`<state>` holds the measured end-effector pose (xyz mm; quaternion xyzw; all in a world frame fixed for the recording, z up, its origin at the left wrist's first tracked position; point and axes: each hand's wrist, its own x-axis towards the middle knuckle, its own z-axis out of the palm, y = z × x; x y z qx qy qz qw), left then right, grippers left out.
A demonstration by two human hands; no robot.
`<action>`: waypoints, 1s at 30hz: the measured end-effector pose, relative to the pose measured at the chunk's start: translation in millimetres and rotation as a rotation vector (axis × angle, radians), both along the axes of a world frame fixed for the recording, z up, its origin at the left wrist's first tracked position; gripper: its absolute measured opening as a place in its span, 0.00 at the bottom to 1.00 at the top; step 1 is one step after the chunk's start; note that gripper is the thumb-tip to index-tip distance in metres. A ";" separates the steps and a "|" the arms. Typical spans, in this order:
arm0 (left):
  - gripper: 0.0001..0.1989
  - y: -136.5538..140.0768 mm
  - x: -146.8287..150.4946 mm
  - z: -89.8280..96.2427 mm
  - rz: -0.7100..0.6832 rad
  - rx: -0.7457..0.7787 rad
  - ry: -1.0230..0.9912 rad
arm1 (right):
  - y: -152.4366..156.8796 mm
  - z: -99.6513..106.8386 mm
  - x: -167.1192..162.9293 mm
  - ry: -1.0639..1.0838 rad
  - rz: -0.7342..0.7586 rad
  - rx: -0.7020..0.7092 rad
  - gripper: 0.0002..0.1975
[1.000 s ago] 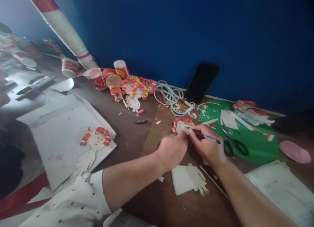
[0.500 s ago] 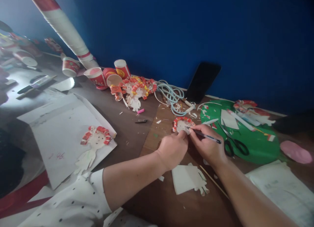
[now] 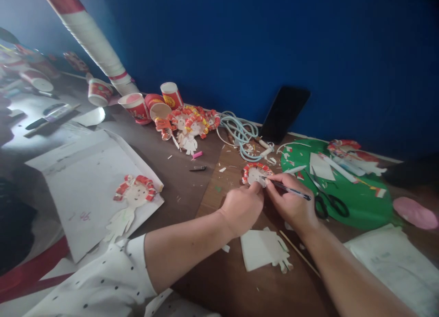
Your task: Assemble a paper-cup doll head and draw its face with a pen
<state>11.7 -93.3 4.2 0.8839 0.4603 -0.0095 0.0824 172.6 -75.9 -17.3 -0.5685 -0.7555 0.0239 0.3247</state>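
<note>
My right hand [image 3: 293, 199] is closed around a pen [image 3: 291, 190], its tip on a small paper doll [image 3: 254, 173] with red curled paper hair. Closed fingers of my left hand [image 3: 244, 207] hold the doll's lower edge, hiding its body. A similar finished-looking doll [image 3: 137, 193] lies on a white paper sheet [image 3: 72, 180] to the left. Just below my hands is a white paper cutout [image 3: 260, 249] with finger-like strips, beside a thin wooden stick [image 3: 298, 253].
Black-handled scissors [image 3: 331, 205] lie on a green round sheet [image 3: 366, 209] at right. Behind stand a dark phone [image 3: 284, 113], a coiled pale cable [image 3: 240, 132], paper cups [image 3: 135, 108] and more paper dolls [image 3: 194, 127]. A pink oval piece [image 3: 414, 213] is at far right.
Both hands stay at the paper doll, pen still touching it. The whole view shifts very slightly; nothing else visibly moves.
</note>
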 end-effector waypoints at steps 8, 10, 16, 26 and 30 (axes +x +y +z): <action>0.13 1.1 -0.1 1.8 -0.004 -0.015 0.009 | -0.4 0.6 -0.7 -0.005 -0.015 -0.008 0.07; 0.13 1.1 -0.3 2.1 -0.007 -0.015 0.009 | -0.4 0.3 -0.4 -0.002 -0.016 -0.002 0.07; 0.13 0.3 -0.7 0.6 -0.002 -0.007 -0.007 | -0.7 -0.8 0.4 -0.004 -0.005 0.001 0.07; 0.13 0.2 -0.8 -1.4 -0.009 0.025 -0.015 | -1.2 -0.2 0.1 -0.010 0.006 0.005 0.06; 0.13 0.1 -0.7 -2.0 -0.009 0.033 -0.025 | -1.7 0.5 -0.6 -0.009 0.004 0.002 0.06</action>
